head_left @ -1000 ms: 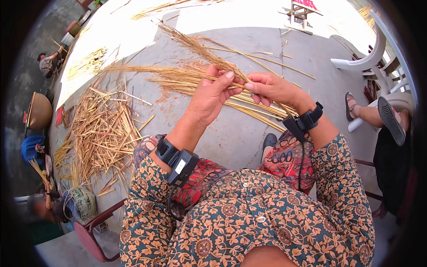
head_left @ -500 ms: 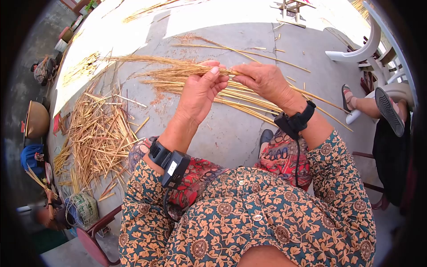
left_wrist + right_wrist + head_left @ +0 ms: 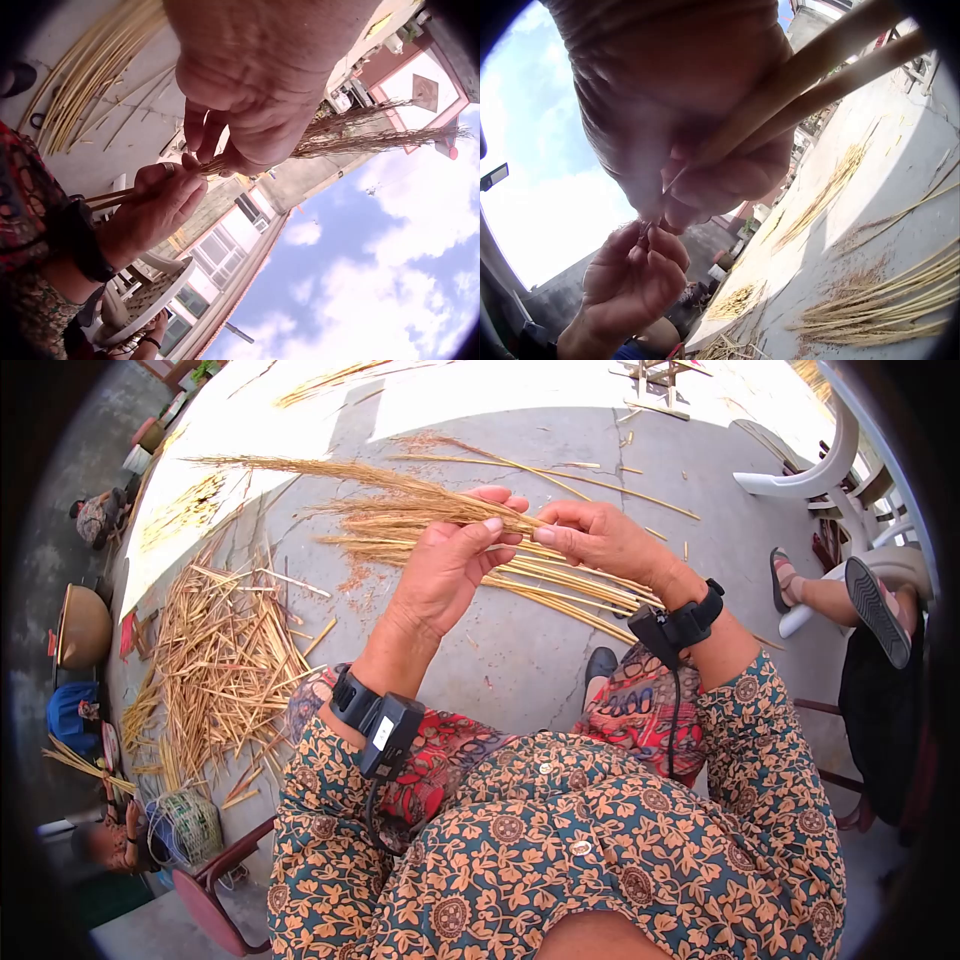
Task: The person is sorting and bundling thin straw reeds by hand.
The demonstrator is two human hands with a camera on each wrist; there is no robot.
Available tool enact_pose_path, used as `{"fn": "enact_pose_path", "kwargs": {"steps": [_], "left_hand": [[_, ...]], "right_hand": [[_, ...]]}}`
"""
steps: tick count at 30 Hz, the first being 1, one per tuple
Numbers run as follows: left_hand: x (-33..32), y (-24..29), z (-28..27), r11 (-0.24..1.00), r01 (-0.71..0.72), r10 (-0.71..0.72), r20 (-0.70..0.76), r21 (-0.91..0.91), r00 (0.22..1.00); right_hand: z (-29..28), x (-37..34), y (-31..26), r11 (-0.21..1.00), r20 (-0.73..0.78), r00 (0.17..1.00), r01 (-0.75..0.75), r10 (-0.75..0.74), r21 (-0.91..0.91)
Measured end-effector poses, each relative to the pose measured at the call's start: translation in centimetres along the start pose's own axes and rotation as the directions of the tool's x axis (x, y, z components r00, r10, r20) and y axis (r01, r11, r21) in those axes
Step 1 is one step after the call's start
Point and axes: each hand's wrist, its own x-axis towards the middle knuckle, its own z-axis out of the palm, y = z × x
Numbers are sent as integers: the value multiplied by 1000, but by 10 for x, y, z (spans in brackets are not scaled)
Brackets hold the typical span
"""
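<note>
The left hand (image 3: pixel 447 565) pinches a few dry stalks (image 3: pixel 400 485) between thumb and fingers just below their brushy heads, which point left. Close beside it the right hand (image 3: pixel 607 547) grips the same stalks where they meet. In the left wrist view the feathery heads (image 3: pixel 360 139) stick out past the left hand (image 3: pixel 251 97). Two thick stalk ends (image 3: pixel 810 67) pass under the right hand (image 3: pixel 682 112) in the right wrist view. Below the hands, a bundle of long stalks (image 3: pixel 575 610) lies on the floor.
A heap of short cut stalks (image 3: pixel 215 660) lies on the floor at left. Loose stalks (image 3: pixel 620 488) lie beyond the hands. White plastic chairs (image 3: pixel 800 485) and a seated person's legs are at right; a wire basket (image 3: pixel 190 825) and another person are at lower left.
Both hands have shifted left from a second ago, and the held stalks have swung from slanting up to lying nearly level. Since half a second ago the heads have risen and reach further left.
</note>
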Motion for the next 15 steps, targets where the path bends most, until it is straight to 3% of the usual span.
{"fn": "enact_pose_path", "kwargs": {"steps": [3,9,15], "left_hand": [[-1,0,1,999,39,-39,-5,3,999],[-1,-3,0,997,70,-68,-76,18,995],[-1,-2,-9,987,89,-61,-198,135,978]], "right_hand": [[-4,-1,2,999,47,999,-6,8,-36],[-5,-2,2,977,-11,995,95,-99,-192],[-11,-3,6,968,-47,999,9,-21,-250]]}}
